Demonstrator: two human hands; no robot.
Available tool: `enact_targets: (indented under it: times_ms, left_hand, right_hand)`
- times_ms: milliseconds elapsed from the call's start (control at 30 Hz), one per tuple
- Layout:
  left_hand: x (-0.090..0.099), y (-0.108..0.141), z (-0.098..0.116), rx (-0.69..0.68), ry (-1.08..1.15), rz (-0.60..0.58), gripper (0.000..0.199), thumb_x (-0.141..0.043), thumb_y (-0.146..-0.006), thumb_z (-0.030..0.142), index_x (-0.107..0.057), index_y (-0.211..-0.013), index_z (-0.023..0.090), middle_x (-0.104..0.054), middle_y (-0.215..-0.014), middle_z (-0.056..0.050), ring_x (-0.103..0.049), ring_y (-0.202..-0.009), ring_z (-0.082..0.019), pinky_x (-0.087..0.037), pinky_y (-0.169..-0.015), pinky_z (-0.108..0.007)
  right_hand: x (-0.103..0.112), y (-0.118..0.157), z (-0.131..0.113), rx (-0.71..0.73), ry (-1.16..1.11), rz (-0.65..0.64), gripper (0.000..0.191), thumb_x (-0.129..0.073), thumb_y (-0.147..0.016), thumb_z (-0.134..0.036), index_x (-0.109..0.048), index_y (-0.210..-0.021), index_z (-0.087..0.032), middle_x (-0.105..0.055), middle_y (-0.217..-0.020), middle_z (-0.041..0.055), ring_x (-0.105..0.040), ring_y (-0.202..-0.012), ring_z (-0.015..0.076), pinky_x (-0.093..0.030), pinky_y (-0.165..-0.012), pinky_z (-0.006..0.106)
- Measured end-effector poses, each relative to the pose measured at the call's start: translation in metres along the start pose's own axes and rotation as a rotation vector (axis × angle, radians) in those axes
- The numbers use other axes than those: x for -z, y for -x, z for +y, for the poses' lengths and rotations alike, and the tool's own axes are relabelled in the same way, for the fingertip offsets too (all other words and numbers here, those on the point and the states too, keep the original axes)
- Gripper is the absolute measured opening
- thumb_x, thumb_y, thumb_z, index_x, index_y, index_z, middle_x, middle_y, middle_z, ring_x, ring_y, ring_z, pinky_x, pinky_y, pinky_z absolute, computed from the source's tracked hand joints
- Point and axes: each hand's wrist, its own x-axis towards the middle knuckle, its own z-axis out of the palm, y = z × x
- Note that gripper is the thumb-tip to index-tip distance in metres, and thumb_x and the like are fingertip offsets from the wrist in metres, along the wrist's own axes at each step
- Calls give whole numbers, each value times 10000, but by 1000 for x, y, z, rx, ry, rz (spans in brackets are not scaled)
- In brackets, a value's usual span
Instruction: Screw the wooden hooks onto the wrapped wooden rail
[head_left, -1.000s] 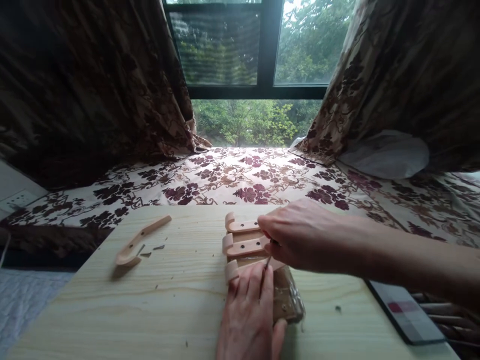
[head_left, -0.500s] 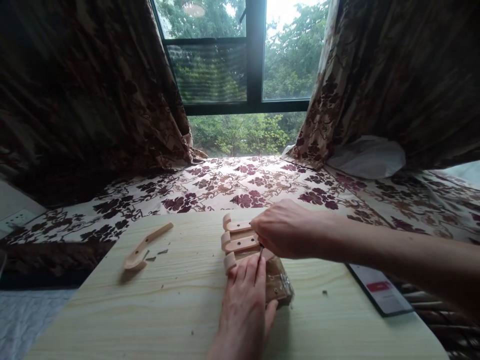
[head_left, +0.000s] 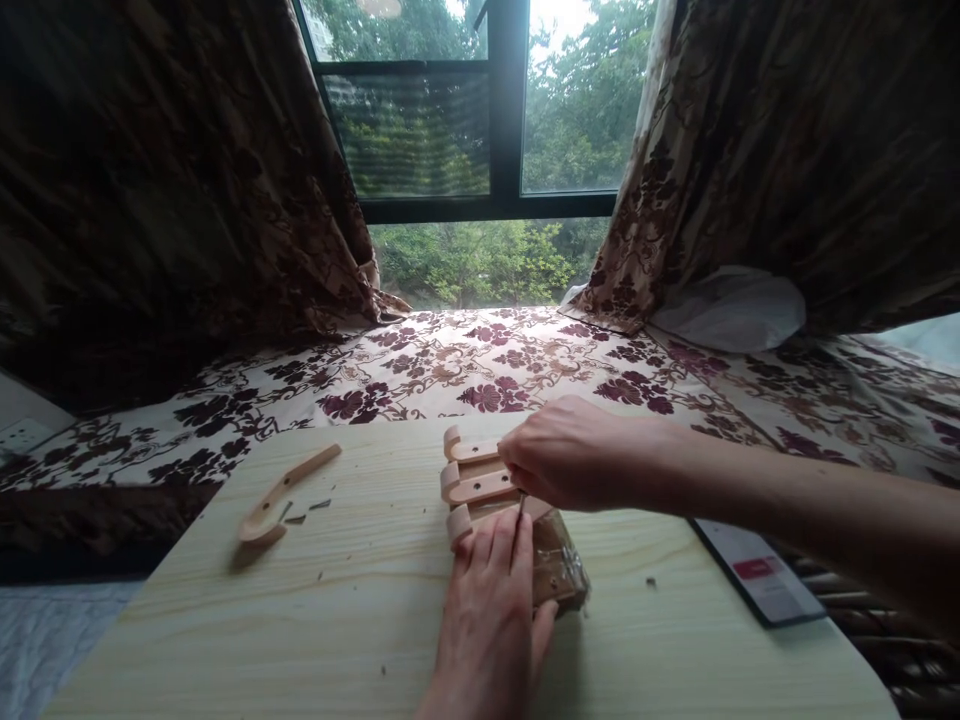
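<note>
A wooden hook rack lies mid-table: light curved wooden hooks (head_left: 480, 487) sit side by side on a brown board (head_left: 553, 552) with shiny clear wrapping at its right end. My left hand (head_left: 491, 590) holds down the nearest hook, its fingers across the wood and its thumb by the board's near edge. Above the board, my right hand (head_left: 559, 455) is closed in a fist round a screwdriver (head_left: 521, 505); only the thin shaft shows, pointing down beside my left fingers. The handle and the shaft's tip are hidden.
A loose wooden hook (head_left: 289, 492) lies on the table (head_left: 330, 640) at left, with several screws (head_left: 319, 504) close to it. A phone or tablet (head_left: 757, 572) rests at the right edge. Patterned cloth (head_left: 465, 365) spreads behind the table, below a window.
The whole view has shifted very slightly. Both hands, the rack and the screwdriver keep nearly the same places.
</note>
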Motion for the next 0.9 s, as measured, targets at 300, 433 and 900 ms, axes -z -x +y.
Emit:
enact_targets:
  times_ms: [300, 433, 900]
  left_hand:
    - [2, -1, 2, 23, -1, -5, 574, -607, -698, 231, -491, -1252, 138, -537, -1267, -131, -497, -1158, -303, -456, -948, -463]
    - [2, -1, 2, 27, 11, -8, 573, -598, -711, 235, -479, -1263, 139, -535, -1268, -123, -492, -1162, -296, -446, -963, -463]
    - [5, -2, 4, 42, -20, -61, 599, -636, -698, 242, -501, -1269, 118, -539, -1269, -138, -502, -1143, -311, -453, -967, -474]
  right_hand:
    - [0, 2, -6, 104, 13, 10, 157, -498, -781, -45, -585, -689, -139, -565, -630, 20, -338, -474, 91, -204, -460, 281]
    - [-5, 0, -4, 109, -4, 0, 154, -496, -797, -61, -594, -705, -136, -586, -670, 33, -368, -510, 101, -235, -491, 280]
    - [2, -5, -7, 115, 15, -32, 192, -499, -800, -39, -572, -658, -145, -511, -577, -1, -276, -447, 86, -215, -438, 274]
